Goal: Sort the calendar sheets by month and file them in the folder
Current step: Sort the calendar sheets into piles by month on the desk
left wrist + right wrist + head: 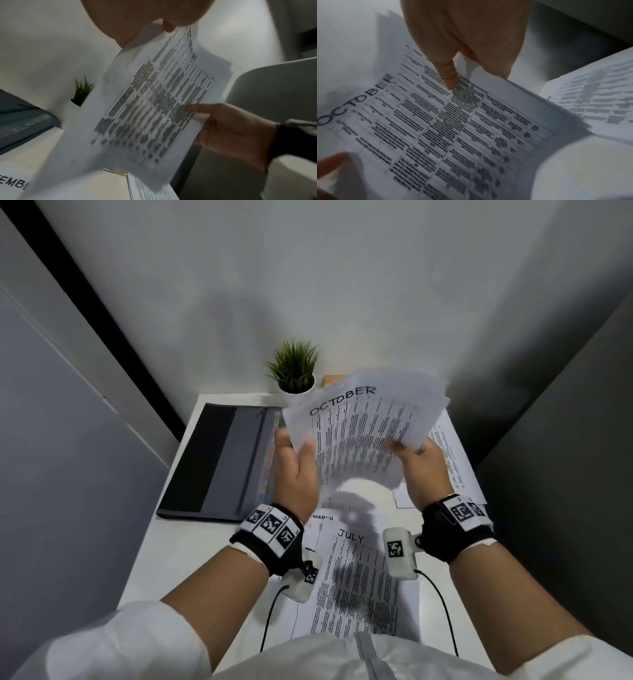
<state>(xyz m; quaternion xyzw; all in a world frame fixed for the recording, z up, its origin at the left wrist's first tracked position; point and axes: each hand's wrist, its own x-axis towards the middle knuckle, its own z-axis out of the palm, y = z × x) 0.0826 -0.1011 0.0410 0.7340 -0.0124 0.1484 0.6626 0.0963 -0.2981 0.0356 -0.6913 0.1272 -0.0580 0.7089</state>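
1. the right hand (pixel 423 474) grasps a stack of calendar sheets (pixel 366 436) at its near right edge, raised above the white table (pixel 191 546); in the right wrist view the thumb (pixel 448 75) presses down on the printed top page while the other fingers go under the stack.
2. the top sheet of that stack reads "october" and is blurred along its lower edge.
3. the left hand (pixel 296 474) is at the stack's left edge with fingers straight and relaxed, palm turned toward the paper; the fingertips meet the paper's edge, but the pictures don't show a firm grip.
4. below and between the two wrists lies a sheet headed "july" (pixel 363 580), flat on the table.
5. a sheet headed "march" (pixel 322 520) pokes out from under the july sheet, just right of the left wrist.
6. more printed sheets (pixel 452 460) lie on the table beyond and to the right of the right hand, partly hidden by the raised stack.
7. the left wrist view catches another sheet (pixel 13 185) on the table with the letters "embe" showing.
8. the grey folder (pixel 222 463) lies open and flat to the left of the left hand.
9. a small potted plant (pixel 294 371) stands beyond both hands at the far table edge, against the wall.
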